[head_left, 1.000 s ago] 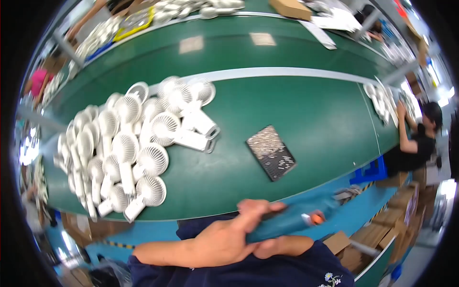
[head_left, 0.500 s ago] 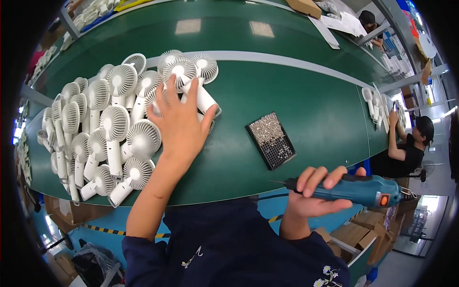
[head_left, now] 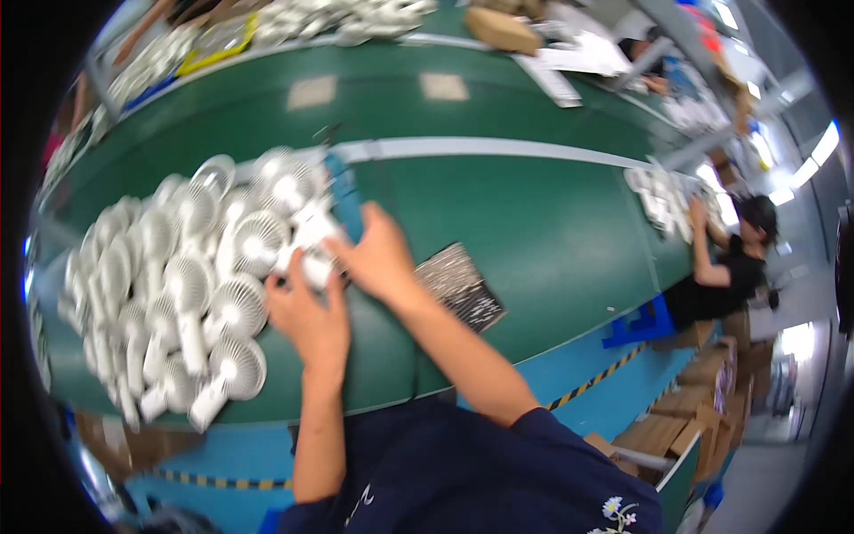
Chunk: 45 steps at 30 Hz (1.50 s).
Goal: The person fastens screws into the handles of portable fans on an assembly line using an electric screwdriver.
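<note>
Near the right edge of a cluster of white handheld fans, both my hands are close together. My left hand has its thumb and fingers around the handle end of one handheld fan; motion blur softens the exact contact. My right hand grips a blue electric screwdriver, its cord end pointing toward the far side of the table. The screwdriver's tip is hidden near the fan's handle. To the right of my right forearm, a black tray of small silver screws lies on the green table.
A pale rail runs across the table behind the fans. More white parts, a yellow tray and a cardboard box sit along the far side. At right, a person in black handles white fans.
My right hand has carried the screwdriver left and away from me, turning it from level to pointing away, over to the fans. My left hand has drawn nearer, onto a fan's handle end. The view has shifted.
</note>
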Tool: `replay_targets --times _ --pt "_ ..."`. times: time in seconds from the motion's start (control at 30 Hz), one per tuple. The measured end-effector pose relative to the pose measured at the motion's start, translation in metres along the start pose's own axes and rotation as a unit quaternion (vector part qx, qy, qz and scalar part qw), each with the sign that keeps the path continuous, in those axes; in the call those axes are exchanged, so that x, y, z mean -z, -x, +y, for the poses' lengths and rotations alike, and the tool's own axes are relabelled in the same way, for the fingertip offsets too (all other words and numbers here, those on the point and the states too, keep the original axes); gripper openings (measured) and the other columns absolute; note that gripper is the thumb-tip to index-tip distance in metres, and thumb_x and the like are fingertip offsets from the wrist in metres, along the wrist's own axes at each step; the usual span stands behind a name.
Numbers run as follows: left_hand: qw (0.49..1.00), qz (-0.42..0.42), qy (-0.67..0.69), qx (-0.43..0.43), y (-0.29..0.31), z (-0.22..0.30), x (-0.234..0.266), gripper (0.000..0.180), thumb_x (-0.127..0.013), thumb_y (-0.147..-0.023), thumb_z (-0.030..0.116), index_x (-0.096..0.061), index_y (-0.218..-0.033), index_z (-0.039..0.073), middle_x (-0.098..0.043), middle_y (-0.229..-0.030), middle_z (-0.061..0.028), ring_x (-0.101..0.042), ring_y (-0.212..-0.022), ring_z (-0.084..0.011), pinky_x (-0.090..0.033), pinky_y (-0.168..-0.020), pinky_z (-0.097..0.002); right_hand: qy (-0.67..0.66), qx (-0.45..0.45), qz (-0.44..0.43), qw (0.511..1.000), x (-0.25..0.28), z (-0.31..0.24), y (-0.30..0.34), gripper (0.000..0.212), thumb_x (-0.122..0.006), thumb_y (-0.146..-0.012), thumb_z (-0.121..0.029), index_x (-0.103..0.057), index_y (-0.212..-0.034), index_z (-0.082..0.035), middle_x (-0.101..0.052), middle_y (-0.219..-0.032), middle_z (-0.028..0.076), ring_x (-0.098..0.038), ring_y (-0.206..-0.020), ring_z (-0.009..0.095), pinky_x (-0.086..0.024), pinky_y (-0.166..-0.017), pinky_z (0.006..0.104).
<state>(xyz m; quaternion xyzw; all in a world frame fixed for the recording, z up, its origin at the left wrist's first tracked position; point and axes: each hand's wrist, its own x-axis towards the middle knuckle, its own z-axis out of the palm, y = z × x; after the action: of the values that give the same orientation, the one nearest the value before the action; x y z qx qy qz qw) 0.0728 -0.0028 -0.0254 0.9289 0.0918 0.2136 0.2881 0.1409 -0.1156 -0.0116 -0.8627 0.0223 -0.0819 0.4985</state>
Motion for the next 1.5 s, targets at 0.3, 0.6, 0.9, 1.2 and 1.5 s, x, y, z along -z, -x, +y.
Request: replay_targets --times 0.3,0.6,0.9,1.2,1.5 --pt "0.942 -0.091 0.322 -0.011 0.033 0.003 0.067 0.042 -0.063 -0.088 0.010 -0.050 -0.126 -0.001 -0.044 -0.117 -0.0169 -0.049 -0.103 -0.0296 -0.040 -0.090 -0.0352 -0.141 -0.034 -0.031 0.989 0.040 -0.022 0.076 0.042 -0.078 -0.081 -0.020 -0.058 -0.111 0.001 -0.065 -0.094 0.008 -0.061 -0.087 0.014 -0.051 -0.076 0.0322" --pt "0.853 -0.390 0.345 0.035 0.037 -0.016 0.098 0.051 -0.069 -0.080 0.004 -0.055 -0.129 0.007 -0.047 -0.121 -0.0183 -0.054 -0.107 -0.0332 -0.046 -0.091 -0.0364 -0.165 -0.228 -0.042 0.959 0.074 -0.007 0.146 0.050 -0.078 -0.080 -0.007 -0.053 -0.123 0.001 -0.061 -0.113 0.008 -0.058 -0.103 0.013 -0.050 -0.087 0.0292" --pt "0.899 -0.435 0.042 -0.026 0.016 0.003 0.127 0.068 -0.076 -0.080 0.012 -0.047 -0.142 0.012 -0.043 -0.142 -0.0249 -0.066 -0.077 -0.0296 -0.054 -0.065 -0.0349 -0.262 -0.222 -0.012 0.939 0.105 -0.027 0.150 0.049 -0.054 -0.097 -0.037 -0.050 -0.127 0.002 -0.067 -0.100 0.012 -0.051 -0.051 0.008 -0.043 -0.050 0.0233" --pt "0.834 -0.395 0.041 -0.383 0.005 -0.005 0.054 0.073 -0.080 -0.066 0.040 -0.056 -0.133 0.022 -0.038 -0.151 -0.0150 -0.029 -0.141 -0.0408 -0.019 -0.112 -0.0614 -0.320 0.194 0.381 0.846 0.170 -0.022 0.130 0.057 -0.052 -0.094 -0.056 -0.039 -0.127 -0.011 -0.049 -0.102 0.001 -0.057 -0.087 0.014 -0.045 -0.107 0.0499" --pt "0.892 -0.310 -0.011 -0.329 0.035 0.037 0.028 0.059 -0.075 -0.074 0.027 -0.058 -0.130 0.017 -0.045 -0.147 -0.0102 -0.037 -0.139 -0.0313 -0.018 -0.113 -0.0558 -0.489 0.153 0.152 0.845 0.208 -0.019 0.122 0.067 -0.035 -0.098 -0.062 -0.042 -0.128 -0.002 -0.054 -0.075 0.004 -0.047 -0.046 0.013 -0.040 -0.043 0.0274"
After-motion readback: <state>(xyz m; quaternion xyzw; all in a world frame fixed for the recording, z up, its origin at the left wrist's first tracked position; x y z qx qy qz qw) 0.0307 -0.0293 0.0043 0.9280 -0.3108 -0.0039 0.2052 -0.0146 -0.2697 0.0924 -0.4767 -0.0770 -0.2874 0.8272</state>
